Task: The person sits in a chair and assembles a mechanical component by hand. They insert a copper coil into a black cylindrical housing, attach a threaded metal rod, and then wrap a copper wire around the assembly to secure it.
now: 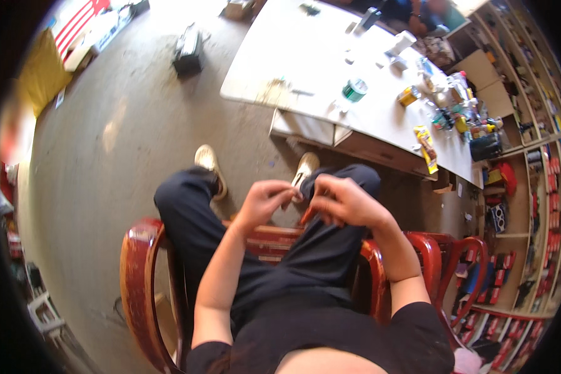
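I sit with both hands raised over my lap, between my knees. My left hand (267, 201) is closed in a pinch, its fingertips pointing toward the other hand. My right hand (344, 201) has its fingers curled and pressed together, a short gap away. Something small and pale seems to lie at the left fingertips, too small to name. A reddish-brown bit shows below the right fingers, and I cannot tell whether it is held. Below the hands are my dark trousers (196, 209) and the red wooden chair (144, 274).
Ahead to the right stands a white table (262, 68) with a green-labelled tub (354, 90), a yellow can (408, 96), a yellow packet (426, 149) and several bottles. Shelves (545, 206) line the right. A dark box-shaped object (188, 53) sits on the floor. More red chairs (470, 268) adjoin mine.
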Demonstrator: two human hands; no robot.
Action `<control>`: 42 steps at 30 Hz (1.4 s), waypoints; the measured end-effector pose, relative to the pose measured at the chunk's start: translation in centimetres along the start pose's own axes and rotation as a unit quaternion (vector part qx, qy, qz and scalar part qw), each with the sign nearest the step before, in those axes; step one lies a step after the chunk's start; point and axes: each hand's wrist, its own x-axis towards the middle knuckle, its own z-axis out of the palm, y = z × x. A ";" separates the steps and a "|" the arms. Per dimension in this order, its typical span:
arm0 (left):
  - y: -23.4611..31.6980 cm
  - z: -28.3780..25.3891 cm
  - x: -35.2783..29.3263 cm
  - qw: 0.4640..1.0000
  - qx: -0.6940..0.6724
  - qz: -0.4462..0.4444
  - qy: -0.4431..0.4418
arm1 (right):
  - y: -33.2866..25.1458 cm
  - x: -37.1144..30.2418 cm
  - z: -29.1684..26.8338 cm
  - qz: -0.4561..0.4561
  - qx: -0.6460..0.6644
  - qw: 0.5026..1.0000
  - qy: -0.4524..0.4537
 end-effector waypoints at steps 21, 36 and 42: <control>0.7 2.9 -1.1 0.975 0.155 0.143 0.069 | 1.9 1.4 2.5 -0.120 0.069 0.955 0.260; 0.5 0.0 -0.3 0.997 -0.062 -0.045 0.014 | 2.3 0.1 1.1 -0.087 0.210 0.966 0.125; -1.2 0.2 -0.6 0.945 -0.302 -0.119 0.035 | 3.1 0.5 1.5 -0.107 0.222 0.964 0.099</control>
